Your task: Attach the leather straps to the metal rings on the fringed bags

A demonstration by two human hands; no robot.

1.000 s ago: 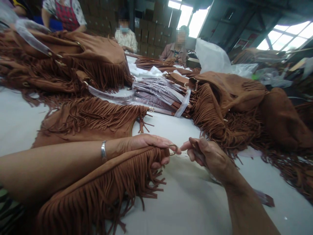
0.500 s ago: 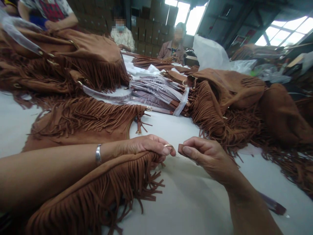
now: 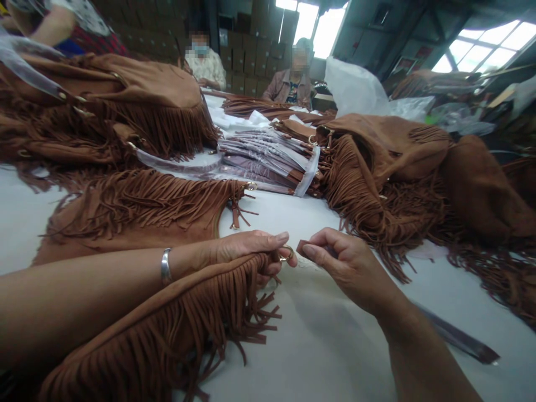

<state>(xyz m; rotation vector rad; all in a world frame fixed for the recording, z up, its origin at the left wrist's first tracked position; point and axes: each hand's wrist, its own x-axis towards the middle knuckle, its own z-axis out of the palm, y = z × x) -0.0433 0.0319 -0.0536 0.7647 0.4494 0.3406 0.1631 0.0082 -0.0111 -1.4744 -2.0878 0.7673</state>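
My left hand grips the corner of a brown fringed bag, whose fringe hangs toward the table. A gold metal ring stands out at that corner, against my fingers; my thumb is stretched above it. Just to the right, my right hand pinches the brown end of a strap between thumb and fingertips. A small gap separates the strap end from the ring. Past my right forearm lies a dark, plastic-wrapped strap length; my arm hides whether it joins the pinched end.
Behind my left arm lies another fringed bag. A bundle of plastic-wrapped straps lies mid-table. Bags are piled at left and right. Co-workers are across the white table.
My left thumb has lifted off the ring and the ring has turned, showing more of its loop. My right hand has shifted slightly left with the strap end. The camera view has shifted a little.
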